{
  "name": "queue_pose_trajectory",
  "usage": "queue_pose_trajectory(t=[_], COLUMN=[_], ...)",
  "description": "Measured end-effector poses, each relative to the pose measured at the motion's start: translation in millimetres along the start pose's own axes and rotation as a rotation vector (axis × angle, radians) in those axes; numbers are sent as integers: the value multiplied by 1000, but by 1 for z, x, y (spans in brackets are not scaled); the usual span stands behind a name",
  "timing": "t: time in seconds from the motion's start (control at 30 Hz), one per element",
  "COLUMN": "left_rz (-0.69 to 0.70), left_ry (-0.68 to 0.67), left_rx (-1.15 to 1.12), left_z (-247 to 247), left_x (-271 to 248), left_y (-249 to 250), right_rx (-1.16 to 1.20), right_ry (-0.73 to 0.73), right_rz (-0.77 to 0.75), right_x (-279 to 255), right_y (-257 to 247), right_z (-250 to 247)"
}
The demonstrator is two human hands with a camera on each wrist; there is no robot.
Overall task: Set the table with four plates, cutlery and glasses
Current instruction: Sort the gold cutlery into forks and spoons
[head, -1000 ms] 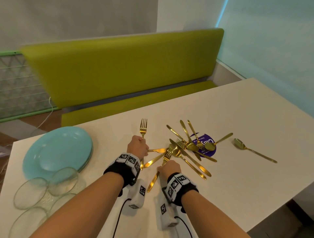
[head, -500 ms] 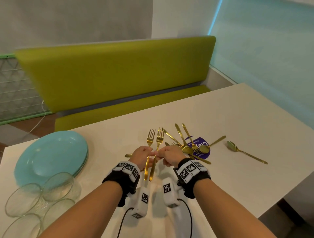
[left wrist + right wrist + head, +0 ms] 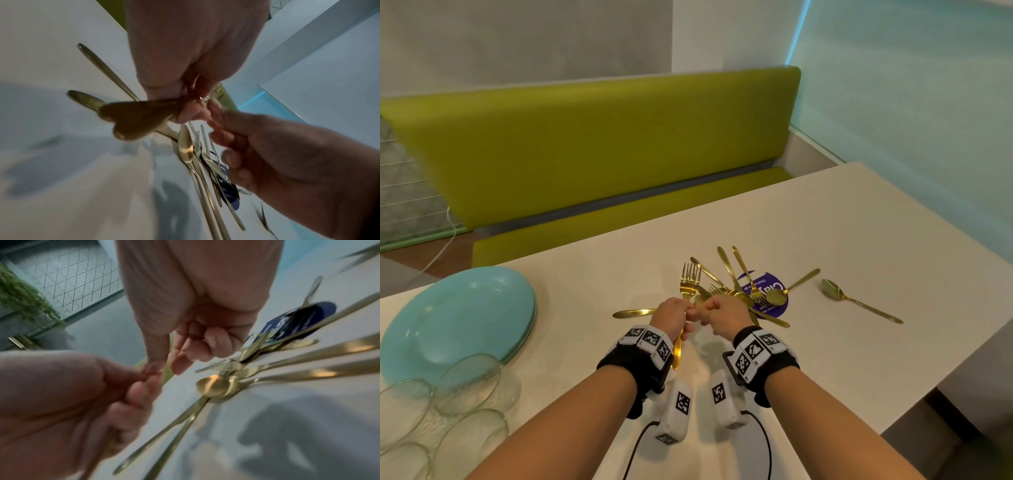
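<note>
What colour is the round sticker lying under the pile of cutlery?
The round sticker is purple with white lettering, clearest in the head view.

Right hand (image 3: 195,308) fingers curled, thumb tip touching left hand (image 3: 68,395) fingertips; gold cutlery pile (image 3: 257,369) on bench (image 3: 236,443) beside, blurred

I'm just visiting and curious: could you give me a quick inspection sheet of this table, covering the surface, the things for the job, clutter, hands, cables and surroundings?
Surface: pale tabletop.
Job's things: stacked turquoise plates and clear glasses at the left; pile of gold cutlery mid-table; lone gold spoon to its right.
Clutter: round purple printed sticker under the pile.
Hands: left hand grips gold forks; right hand is curled beside it, fingertips meeting, seemingly holding nothing.
Cables: black leads from the wrist cameras.
Surroundings: olive-green bench, grey wall.
</note>
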State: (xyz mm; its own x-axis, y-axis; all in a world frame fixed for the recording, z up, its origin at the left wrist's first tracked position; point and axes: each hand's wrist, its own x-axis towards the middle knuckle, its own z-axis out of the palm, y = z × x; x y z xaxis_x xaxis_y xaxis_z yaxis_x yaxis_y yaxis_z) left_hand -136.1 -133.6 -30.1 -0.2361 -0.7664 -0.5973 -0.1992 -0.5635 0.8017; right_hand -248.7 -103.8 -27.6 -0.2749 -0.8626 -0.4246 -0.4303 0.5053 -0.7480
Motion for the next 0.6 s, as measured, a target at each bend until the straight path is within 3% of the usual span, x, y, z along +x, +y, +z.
queue_pose_trajectory(t=[0.23, 0.6], left_rz=[-7, -15], left_ry=[91, 110], left_rx=[64, 106], left_z=[-3, -3], left_x=[12, 22], left_y=[0, -4], right_rx=[-511, -710], right_ry=[288, 204], right_rz=[260, 101], right_x=[8, 16], right_y=[52, 61], right_z=[-48, -47])
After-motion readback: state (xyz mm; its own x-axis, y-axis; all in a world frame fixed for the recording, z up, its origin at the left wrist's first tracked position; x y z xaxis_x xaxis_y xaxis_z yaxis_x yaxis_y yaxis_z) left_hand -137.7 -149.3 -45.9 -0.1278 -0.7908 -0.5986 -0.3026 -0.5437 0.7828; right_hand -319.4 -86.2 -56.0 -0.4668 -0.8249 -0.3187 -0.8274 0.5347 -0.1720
